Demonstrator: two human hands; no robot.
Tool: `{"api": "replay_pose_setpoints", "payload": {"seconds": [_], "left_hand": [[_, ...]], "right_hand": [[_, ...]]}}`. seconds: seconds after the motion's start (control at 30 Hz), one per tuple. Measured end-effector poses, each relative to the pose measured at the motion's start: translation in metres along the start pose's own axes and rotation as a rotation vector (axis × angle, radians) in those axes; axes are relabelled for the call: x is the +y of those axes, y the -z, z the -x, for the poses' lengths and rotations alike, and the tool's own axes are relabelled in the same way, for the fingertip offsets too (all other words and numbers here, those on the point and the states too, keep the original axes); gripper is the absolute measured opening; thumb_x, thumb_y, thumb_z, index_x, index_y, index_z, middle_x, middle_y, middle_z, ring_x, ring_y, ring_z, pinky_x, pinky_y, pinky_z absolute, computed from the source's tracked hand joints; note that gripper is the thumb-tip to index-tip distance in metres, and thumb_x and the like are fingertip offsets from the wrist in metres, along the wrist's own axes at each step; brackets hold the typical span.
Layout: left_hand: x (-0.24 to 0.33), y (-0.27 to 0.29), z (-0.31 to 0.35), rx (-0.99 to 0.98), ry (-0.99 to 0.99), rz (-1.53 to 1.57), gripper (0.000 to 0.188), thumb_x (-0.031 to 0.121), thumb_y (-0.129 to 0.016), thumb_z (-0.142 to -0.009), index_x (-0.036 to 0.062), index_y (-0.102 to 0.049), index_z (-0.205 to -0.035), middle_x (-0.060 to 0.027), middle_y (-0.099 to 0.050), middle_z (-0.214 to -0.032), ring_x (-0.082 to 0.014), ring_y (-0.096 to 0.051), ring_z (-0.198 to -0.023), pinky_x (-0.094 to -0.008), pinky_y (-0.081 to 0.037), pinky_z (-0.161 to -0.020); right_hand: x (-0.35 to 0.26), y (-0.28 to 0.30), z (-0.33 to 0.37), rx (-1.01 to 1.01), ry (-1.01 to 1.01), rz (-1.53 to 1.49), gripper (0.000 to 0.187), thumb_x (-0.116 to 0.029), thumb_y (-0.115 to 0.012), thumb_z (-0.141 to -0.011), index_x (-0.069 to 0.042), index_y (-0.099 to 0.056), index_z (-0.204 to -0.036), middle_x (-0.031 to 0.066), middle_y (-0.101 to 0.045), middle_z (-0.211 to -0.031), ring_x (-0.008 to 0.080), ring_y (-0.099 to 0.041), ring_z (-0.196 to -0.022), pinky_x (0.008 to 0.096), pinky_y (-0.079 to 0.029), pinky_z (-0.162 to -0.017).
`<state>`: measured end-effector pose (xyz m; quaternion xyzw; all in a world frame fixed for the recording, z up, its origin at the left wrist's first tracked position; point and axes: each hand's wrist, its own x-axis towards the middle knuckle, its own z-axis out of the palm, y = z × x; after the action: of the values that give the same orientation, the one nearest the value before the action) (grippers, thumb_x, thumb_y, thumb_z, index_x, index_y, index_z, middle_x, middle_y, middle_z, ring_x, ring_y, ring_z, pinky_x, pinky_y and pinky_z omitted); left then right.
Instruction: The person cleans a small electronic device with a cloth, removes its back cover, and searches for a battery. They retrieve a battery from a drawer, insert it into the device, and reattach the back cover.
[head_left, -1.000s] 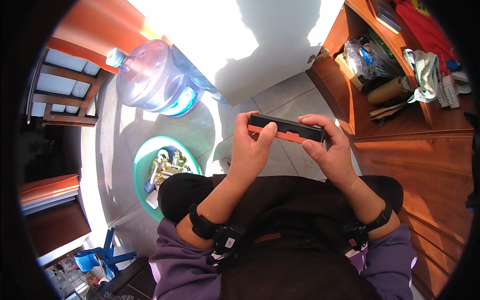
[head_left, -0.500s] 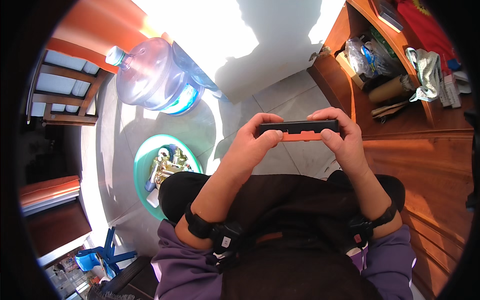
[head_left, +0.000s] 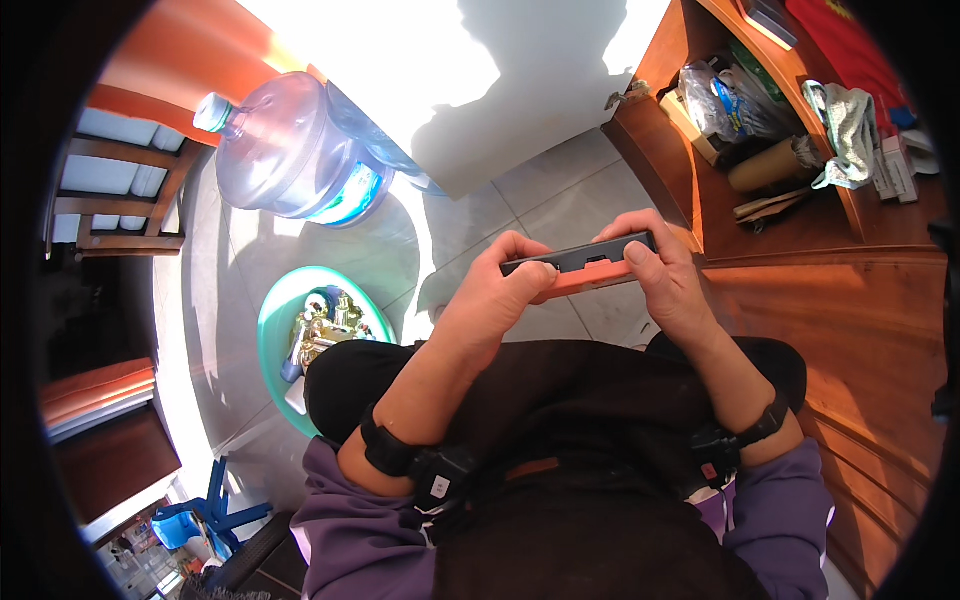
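Over my lap I hold a narrow black and orange case (head_left: 590, 262) level with the floor gap ahead of me. Its upper part is black, its lower edge orange, and small dark notches show along the seam between them. Around its left end my left hand (head_left: 508, 278) is closed, thumb on the near edge and fingers behind. My right hand (head_left: 660, 270) grips the right end the same way, its thumb pressing the near side. The case tilts, right end higher than the left. What it contains cannot be seen.
A green basin (head_left: 268, 345) with metallic items stands on the tiles at my left. Beyond it a large clear water jug (head_left: 290, 150) lies tilted by a white panel (head_left: 540, 110). An open wooden cabinet (head_left: 690, 190) with bags and a cloth (head_left: 848, 130) is at right.
The case has gone from level to tilted, its right end rising and its left dropping slightly. Both hands stay on it and have shifted a little left in view.
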<state>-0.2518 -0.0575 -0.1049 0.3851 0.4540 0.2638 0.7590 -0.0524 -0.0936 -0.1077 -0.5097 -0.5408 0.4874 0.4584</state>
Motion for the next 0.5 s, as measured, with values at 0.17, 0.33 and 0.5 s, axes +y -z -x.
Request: {"api": "replay_pose_setpoints", "payload": {"seconds": [0.17,0.33,0.5], "left_hand": [[0.004,0.001,-0.001,0.009,0.073,0.048,0.029,0.025,-0.058,-0.081,0.0025,-0.051,-0.098,-0.0066,-0.053,-0.087,-0.0148,-0.052,-0.082,-0.0280,-0.043,-0.075],[0.011,0.004,-0.003,-0.064,0.139,0.178,0.032,0.031,-0.051,-0.086,0.0034,-0.051,-0.102,-0.0066,-0.053,-0.092,-0.0151,-0.052,-0.082,-0.0284,-0.045,-0.069],[0.011,0.002,0.000,-0.096,0.119,0.125,0.035,0.033,-0.049,-0.087,0.0047,-0.047,-0.108,-0.0067,-0.052,-0.095,-0.0155,-0.051,-0.085,-0.0294,-0.043,-0.074]], "right_hand": [[-0.006,-0.002,0.000,-0.013,-0.131,-0.124,0.038,-0.032,-0.053,-0.089,-0.006,-0.046,-0.116,0.0041,-0.054,-0.095,0.0104,-0.049,-0.095,0.0256,-0.042,-0.081],[-0.009,-0.006,-0.004,0.013,-0.075,-0.110,0.052,-0.018,-0.065,-0.081,-0.007,-0.038,-0.125,0.0061,-0.056,-0.099,0.0093,-0.052,-0.090,0.0237,-0.046,-0.075],[-0.005,0.000,-0.006,0.027,-0.148,-0.054,0.049,-0.013,-0.066,-0.079,-0.008,-0.040,-0.120,0.0064,-0.059,-0.097,0.0083,-0.055,-0.079,0.0228,-0.049,-0.066]]}}
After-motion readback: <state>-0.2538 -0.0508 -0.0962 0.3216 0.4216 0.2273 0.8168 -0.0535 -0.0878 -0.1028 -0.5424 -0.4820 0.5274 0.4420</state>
